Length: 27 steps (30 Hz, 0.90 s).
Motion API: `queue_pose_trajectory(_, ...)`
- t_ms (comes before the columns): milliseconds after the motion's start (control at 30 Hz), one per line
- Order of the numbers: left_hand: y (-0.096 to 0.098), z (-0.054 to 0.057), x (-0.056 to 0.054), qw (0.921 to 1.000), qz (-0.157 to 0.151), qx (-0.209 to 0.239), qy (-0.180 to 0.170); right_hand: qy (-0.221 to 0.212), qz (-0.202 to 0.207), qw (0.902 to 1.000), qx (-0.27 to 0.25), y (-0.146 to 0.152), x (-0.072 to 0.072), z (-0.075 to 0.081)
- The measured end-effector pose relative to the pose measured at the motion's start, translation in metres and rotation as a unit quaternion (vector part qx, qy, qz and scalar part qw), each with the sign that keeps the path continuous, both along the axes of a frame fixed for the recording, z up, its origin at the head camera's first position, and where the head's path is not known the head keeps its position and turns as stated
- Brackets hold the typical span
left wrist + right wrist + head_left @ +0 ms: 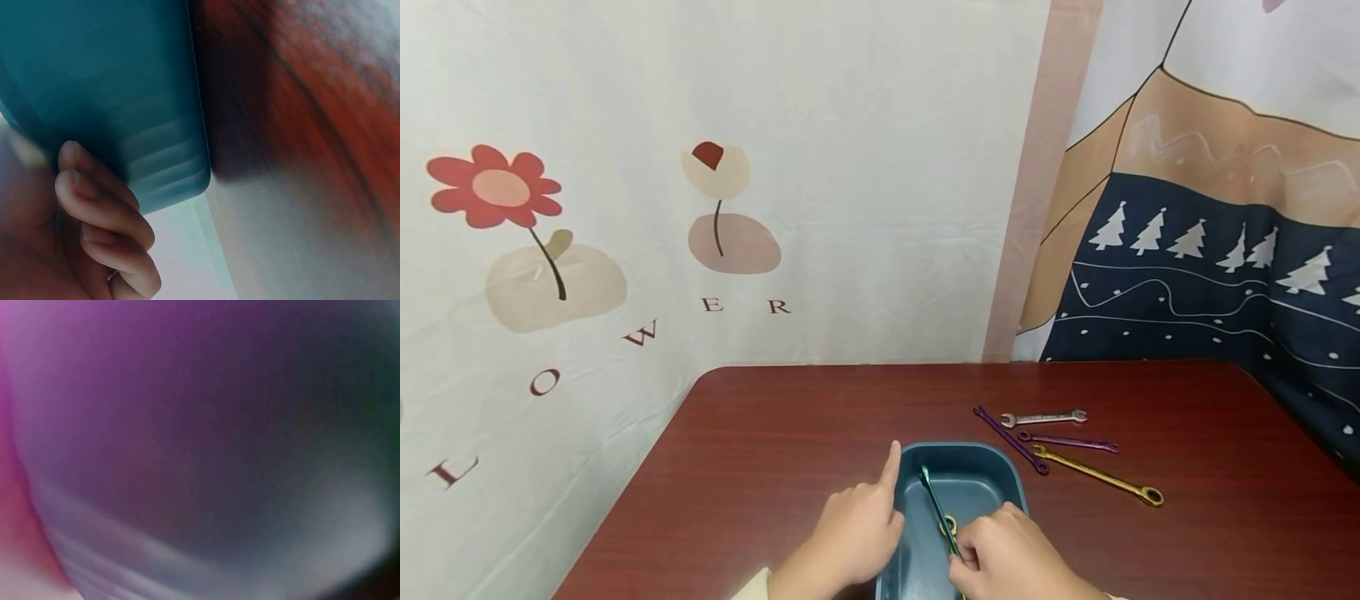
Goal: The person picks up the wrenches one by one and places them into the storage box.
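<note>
A blue-grey plastic tray stands at the table's near side in the head view. My left hand grips its left wall, the index finger stretched along the rim. In the left wrist view, curled fingers lie against the tray's outer side. Inside the tray, my right hand pinches the near end of a green wrench, which slants away toward the far left corner. Beneath it lies a gold wrench, mostly hidden by the hand. The right wrist view is dark and blurred.
Right of the tray, on the red-brown table, lie a silver wrench, two purple wrenches, one slanted and one nearly level, and a gold combination wrench. A printed curtain hangs behind the table.
</note>
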<state>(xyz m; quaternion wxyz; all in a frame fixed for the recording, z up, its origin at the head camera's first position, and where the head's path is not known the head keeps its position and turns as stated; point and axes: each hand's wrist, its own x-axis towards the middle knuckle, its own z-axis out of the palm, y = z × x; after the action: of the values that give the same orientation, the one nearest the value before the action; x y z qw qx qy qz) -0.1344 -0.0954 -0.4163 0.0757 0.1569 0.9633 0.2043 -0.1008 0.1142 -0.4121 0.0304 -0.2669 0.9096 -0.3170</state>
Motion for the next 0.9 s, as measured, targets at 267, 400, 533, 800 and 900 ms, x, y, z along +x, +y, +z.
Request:
queue_pose_trajectory(267, 0.001, 0.0, 0.002, 0.9999, -0.002, -0.007, 0.016, 0.005, 0.011, 0.9999, 0.009, -0.003, -0.001, -0.007)
queue_pose_trajectory(400, 0.0, 0.001, 0.003, 0.9998, -0.001, -0.004, 0.017, -0.001, 0.016, 0.9998, 0.011, -0.003, -0.001, -0.008)
queue_pose_trajectory(533, 0.001, 0.002, 0.002, 1.0, 0.003, -0.002, 0.008, -0.014, 0.017, 0.9996, 0.018, -0.003, -0.002, -0.009)
queue_pose_trajectory(800, 0.001, 0.0, 0.0, 0.9999, 0.008, -0.007, 0.0, -0.037, 0.011, 0.9978, 0.053, -0.005, -0.001, -0.012)
queue_pose_trajectory(900, 0.001, 0.0, -0.001, 0.9999, 0.005, -0.007, 0.004, -0.034, 0.015, 0.9971, 0.067, -0.004, -0.001, -0.013)
